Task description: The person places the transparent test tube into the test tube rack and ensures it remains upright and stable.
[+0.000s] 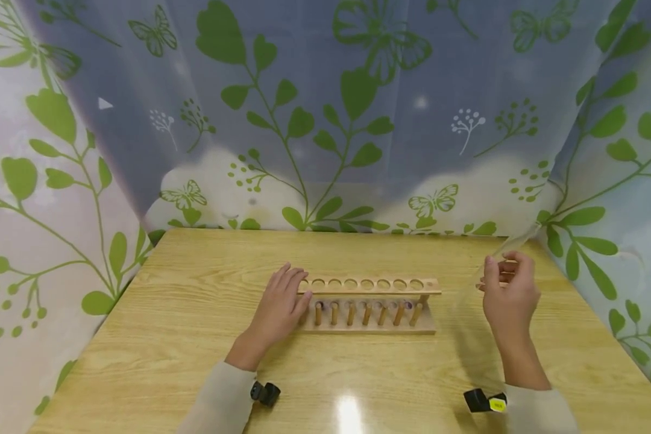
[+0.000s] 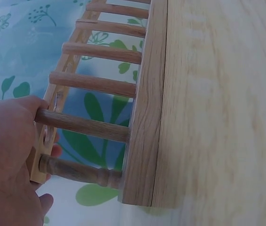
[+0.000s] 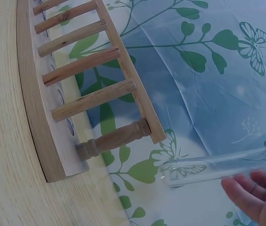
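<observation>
A wooden test tube rack stands on the table, with a row of round holes in its top rail and upright pegs below. At its left end, my left hand grips the top rail, thumb in front and other fingers behind, as the left wrist view shows. To the right of the rack, my right hand is raised and holds a clear glass test tube with its fingers. In the right wrist view the tube lies nearly level, its rounded end pointing toward the rack's right post.
The light wood table meets patterned cloth with leaves and butterflies at the back and both sides. Small black devices sit at the left wrist and right wrist.
</observation>
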Tool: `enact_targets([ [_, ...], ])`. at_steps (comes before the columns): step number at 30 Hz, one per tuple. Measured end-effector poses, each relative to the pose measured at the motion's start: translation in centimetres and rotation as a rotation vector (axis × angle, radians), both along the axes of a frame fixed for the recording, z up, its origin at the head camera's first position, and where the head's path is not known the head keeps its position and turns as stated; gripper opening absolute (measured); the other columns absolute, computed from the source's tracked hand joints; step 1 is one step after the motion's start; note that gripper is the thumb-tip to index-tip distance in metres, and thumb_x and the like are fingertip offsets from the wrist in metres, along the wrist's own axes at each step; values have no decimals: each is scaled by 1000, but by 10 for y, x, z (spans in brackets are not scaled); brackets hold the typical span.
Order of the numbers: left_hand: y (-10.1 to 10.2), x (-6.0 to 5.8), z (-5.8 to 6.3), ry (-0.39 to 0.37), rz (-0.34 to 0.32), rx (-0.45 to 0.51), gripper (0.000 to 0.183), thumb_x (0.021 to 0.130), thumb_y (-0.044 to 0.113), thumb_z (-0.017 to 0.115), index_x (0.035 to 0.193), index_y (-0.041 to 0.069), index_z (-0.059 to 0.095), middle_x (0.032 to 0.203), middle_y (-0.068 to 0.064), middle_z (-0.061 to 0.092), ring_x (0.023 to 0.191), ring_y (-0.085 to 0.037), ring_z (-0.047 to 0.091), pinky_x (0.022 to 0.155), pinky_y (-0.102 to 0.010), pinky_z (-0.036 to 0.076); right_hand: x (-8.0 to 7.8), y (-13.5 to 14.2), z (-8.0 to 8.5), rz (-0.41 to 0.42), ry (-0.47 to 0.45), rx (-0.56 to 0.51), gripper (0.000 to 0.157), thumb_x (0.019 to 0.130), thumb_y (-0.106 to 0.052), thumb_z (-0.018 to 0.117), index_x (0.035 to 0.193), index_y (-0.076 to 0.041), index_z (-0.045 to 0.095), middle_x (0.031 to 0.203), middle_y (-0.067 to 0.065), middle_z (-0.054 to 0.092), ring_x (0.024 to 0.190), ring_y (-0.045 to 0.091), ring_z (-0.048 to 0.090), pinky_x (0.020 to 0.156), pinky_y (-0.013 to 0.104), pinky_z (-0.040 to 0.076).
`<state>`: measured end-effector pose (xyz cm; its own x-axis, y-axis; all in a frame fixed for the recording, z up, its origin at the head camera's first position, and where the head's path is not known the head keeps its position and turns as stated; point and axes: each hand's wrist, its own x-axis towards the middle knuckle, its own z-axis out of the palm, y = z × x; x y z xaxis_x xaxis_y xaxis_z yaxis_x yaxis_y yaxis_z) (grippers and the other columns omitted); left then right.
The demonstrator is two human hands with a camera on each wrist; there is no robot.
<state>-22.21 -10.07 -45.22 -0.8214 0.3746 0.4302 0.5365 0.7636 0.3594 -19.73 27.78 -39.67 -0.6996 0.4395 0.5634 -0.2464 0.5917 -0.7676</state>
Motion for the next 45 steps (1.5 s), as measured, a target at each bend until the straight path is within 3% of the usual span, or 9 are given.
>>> enact_targets([
  [6, 1, -1, 1, 16, -6, 1, 40, 102, 25, 49, 131, -2, 53, 133, -19, 53, 138, -40, 33, 115, -55, 23, -2, -2, 1, -29, 155, -19, 34, 99, -18, 54, 119, 9, 48, 86, -15, 49, 65, -6, 56, 55, 4, 47],
  [12, 1, -2, 0, 8, -1, -5, 39, 103, 26, 49, 131, -1, 53, 133, -19, 53, 138, -39, 34, 115, -54, 24, -1, -7, 1, -14, 261, -62, 26, 98, -15, 55, 116, 3, 50, 87, -14, 51, 67, -4, 59, 59, 7, 51],
  [16, 1, 0, -1, 13, 13, -20, 40, 103, 26, 49, 132, -1, 53, 133, -18, 54, 135, -38, 38, 114, -56, 25, 1, -13, 1, 26, 309, -80, 26, 98, -13, 55, 114, 6, 49, 88, -13, 50, 70, -1, 60, 61, 9, 52],
  [27, 1, 1, 0, 41, 38, -84, 46, 103, 30, 48, 138, 1, 49, 135, -17, 53, 133, -36, 41, 114, -56, 26, -4, -28, -11, 156, 409, -46, 25, 96, 3, 55, 113, 17, 43, 91, -11, 55, 72, 0, 62, 66, 9, 52],
  [45, -8, 0, 3, -37, -33, -93, 57, 101, 31, 51, 146, -1, 39, 144, -18, 45, 140, -37, 32, 115, -56, 22, -4, -46, -13, 294, 422, -84, 28, 97, 7, 49, 118, 19, 36, 93, -5, 57, 79, 6, 63, 72, 14, 55],
])
